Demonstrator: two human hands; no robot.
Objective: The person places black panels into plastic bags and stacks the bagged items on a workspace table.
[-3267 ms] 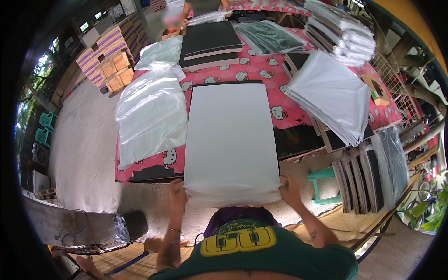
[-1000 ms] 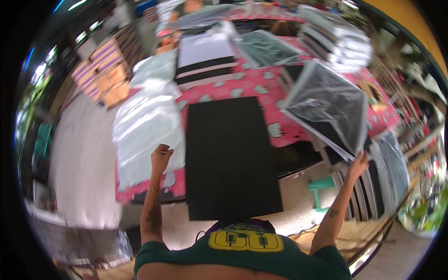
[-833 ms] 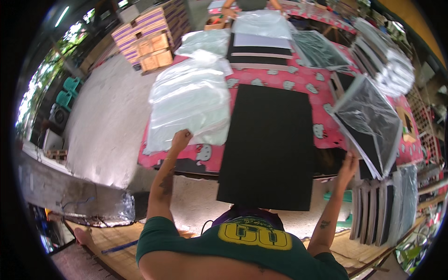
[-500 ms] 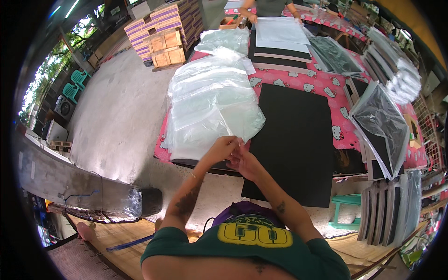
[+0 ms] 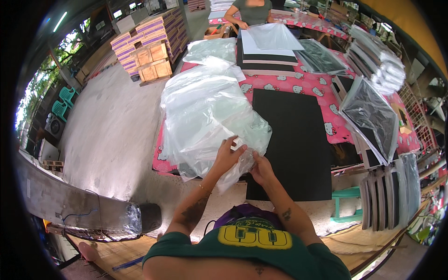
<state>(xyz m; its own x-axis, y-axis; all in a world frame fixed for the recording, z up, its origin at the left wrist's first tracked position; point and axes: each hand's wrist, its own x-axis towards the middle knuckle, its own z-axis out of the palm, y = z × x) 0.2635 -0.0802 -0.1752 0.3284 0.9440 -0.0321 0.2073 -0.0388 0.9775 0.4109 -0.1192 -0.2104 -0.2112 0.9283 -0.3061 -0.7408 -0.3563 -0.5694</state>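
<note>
Clear plastic sleeves [image 5: 200, 105] lie in a loose, overlapping heap left of the centre of the head view, their lower corner gathered at the hands. How many there are is hard to make out through the glare and folds. The left hand [image 5: 228, 156] is half open over the crumpled film, fingers bent and thumb apart; whether it pinches a layer, I cannot tell. The right hand [image 5: 262, 169] is nearly closed, thumb and forefinger pinching the film's edge, its other fingers partly hidden.

Film and the right hand cover part of the left edge of a black board [image 5: 294, 140], a flat, matte rectangle whose near end juts past the surface [image 5: 343, 135]. A pink printed cover dresses that surface, much of it hidden under goods. At the upper centre, a person [image 5: 254, 15] is cut off by the frame's top edge, behind a pile with thin white sheeting [image 5: 275, 36] on top.

At the right, a wrinkled transparent sleeve [image 5: 371, 119] lies cornerwise over dark boards. Below it, upright slabs [image 5: 380, 198] partly hide a smooth green stool [image 5: 347, 205]. Upper left, striped cartons [image 5: 161, 30] rise behind rough wooden crates [image 5: 151, 63].
</note>
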